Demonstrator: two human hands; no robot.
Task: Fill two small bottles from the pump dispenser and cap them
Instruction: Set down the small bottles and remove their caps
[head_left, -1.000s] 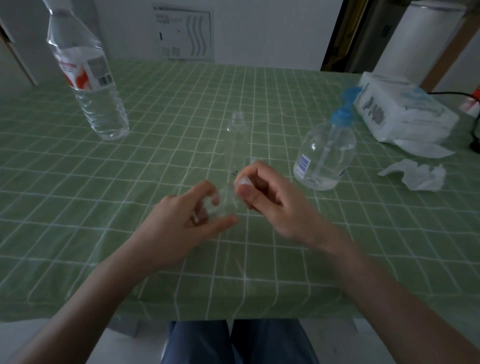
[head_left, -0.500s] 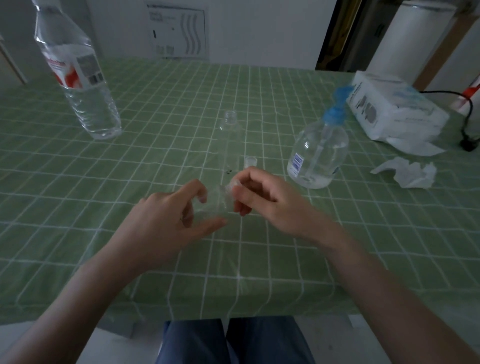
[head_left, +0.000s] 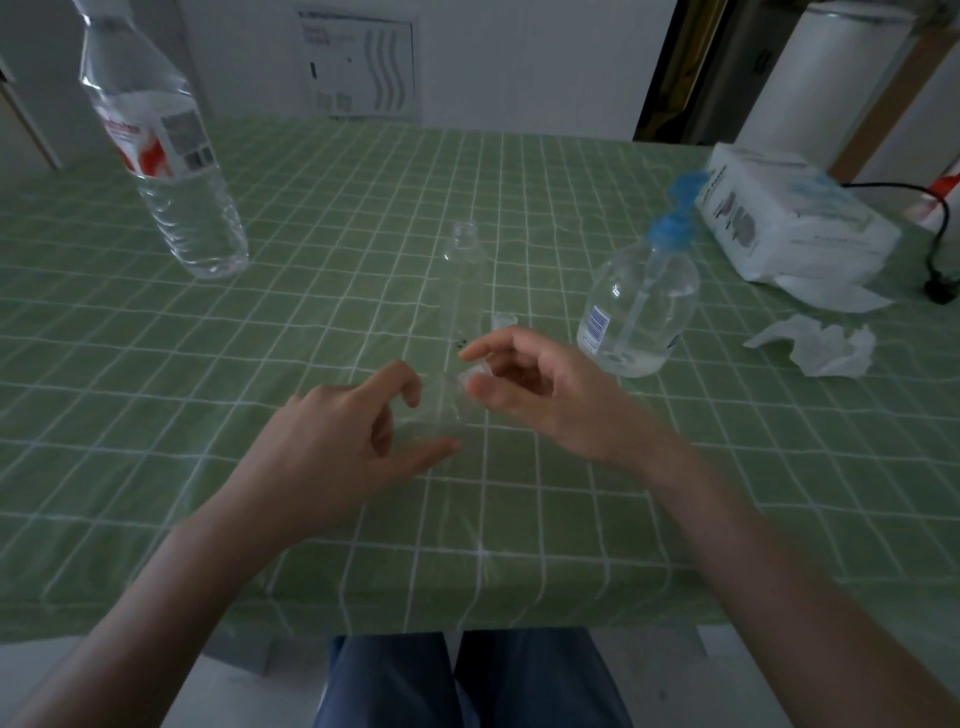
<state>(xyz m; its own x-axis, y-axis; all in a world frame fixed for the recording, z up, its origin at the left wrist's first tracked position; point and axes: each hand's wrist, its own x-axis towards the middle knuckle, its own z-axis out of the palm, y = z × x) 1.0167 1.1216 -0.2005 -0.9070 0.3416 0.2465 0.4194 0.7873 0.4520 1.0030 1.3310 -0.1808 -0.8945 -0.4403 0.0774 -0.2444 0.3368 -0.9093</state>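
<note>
A: What stood on the table (head_left: 571, 519), biggest first?

B: A tissue pack (head_left: 789, 228) at the far right corner and a tall water bottle (head_left: 176, 171) toward the far left corner. The pump dispenser (head_left: 641, 306) stood upright right of centre, just nearer than the pack. A crumpled tissue (head_left: 821, 348) lay by the right edge.

A: And the hands?

B: Both were over the middle, toward the near edge. The left hand (head_left: 332, 447) held a small bottle (head_left: 441, 410) between its thumb and curled fingers. The right hand (head_left: 550, 395) was narrow, thumb and forefinger curled round a cap (head_left: 479, 371) at that bottle's mouth.

A: How did the bottle lie?

B: It was tilted, its long axis running roughly left to right, with the body in the left hand's grasp and the neck pointing at the right hand. The cap met the neck along that axis, so I judged the step to be screwing it on. Whether it had caught the thread was too blurred to tell. I couldn't tell whether the bottle held liquid either, since it was clear on clear.

A: The other one?

B: The second small bottle (head_left: 464, 270) stood upright and uncapped just beyond the hands, toward the far edge. A loose cap (head_left: 503, 319) sat just beside its base, on the right.

A: Which hand was nearer those?

B: The right. The loose cap lay just past its fingertips, and the dispenser stood off to its right, apart from it. I'd expect the right hand to fetch and the left to steady.
</note>
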